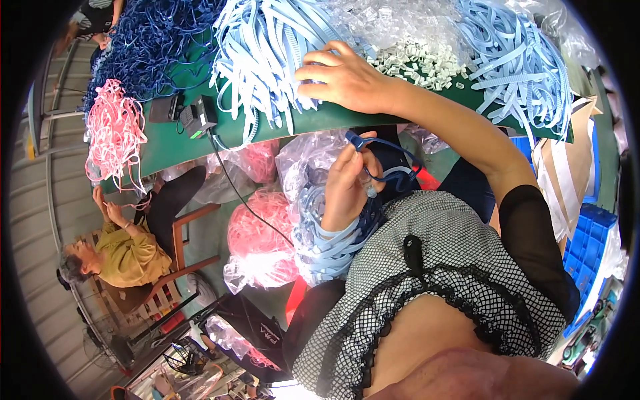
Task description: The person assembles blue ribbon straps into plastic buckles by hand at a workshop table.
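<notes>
Blue plastic strap (383, 175), dark and looped, is pinched in the grip of the left hand (348, 190), thumb and fingers closed on one end of it, held below the near edge of the bench (173, 143) over the lap. A thick bundle of pale blue straps (327, 250) hangs over the left wrist; their number is too great to count. The right hand (343, 79) lies on the bench near its near edge, fingers spread and half curled, its grip loose, fingertips touching one heap of pale blue straps (260, 57); whether it holds any of them cannot be told. A second pale blue heap (520, 63) lies toward the right end of the bench. Between the two heaps sits one pile of small white clips (413, 63), far too many to count, partly under clear plastic. Toward the far left corner lies one heap of dark blue straps (150, 40), and at the left edge one heap of pink straps (115, 133). Two small black devices (187, 113) sit just beside each other near the middle of the near edge. Below the bench, two clear bags of pink straps (257, 233) show. Another person (127, 250) sits at the left on a wooden chair.
</notes>
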Demonstrator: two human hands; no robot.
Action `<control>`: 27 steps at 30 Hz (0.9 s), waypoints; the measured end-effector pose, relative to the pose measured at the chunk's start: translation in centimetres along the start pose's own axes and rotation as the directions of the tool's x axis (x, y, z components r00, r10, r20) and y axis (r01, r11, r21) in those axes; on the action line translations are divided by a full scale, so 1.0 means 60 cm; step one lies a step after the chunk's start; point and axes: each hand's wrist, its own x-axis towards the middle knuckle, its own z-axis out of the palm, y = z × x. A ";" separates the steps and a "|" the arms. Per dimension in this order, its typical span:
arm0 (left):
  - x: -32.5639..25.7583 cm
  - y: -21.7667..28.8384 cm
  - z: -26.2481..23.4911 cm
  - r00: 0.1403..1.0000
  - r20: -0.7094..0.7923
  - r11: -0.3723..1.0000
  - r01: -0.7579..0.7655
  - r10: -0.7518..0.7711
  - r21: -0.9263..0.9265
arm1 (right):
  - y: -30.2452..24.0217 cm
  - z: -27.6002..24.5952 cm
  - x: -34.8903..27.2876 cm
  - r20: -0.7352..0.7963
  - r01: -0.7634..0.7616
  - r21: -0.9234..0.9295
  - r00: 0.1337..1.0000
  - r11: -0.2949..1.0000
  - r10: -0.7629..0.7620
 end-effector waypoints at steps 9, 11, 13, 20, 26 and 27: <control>-0.005 0.003 0.006 0.987 -0.155 0.965 0.000 0.042 0.262 | 0.003 -0.011 0.006 -0.015 -0.003 0.040 1.000 0.999 0.004; -0.006 -0.002 0.010 0.983 -0.177 0.958 0.001 0.053 0.287 | 0.006 -0.012 0.014 0.189 0.017 0.039 0.982 0.999 -0.024; -0.006 -0.005 0.012 0.977 -0.202 0.951 0.001 0.065 0.310 | 0.007 -0.017 0.014 0.137 -0.001 0.127 0.990 0.992 -0.016; -0.006 -0.006 0.010 0.923 -0.303 0.927 -0.124 0.239 0.353 | -0.026 -0.107 0.006 -0.148 -0.019 0.499 0.983 0.866 0.107; -0.014 -0.007 0.013 0.913 -0.258 0.899 -0.200 0.315 0.389 | -0.103 -0.222 -0.060 0.249 -0.468 0.780 0.841 0.415 0.480; -0.013 -0.009 0.014 0.916 -0.208 0.872 -0.228 0.344 0.434 | -0.113 -0.210 -0.077 0.354 -0.528 0.795 0.803 0.298 0.479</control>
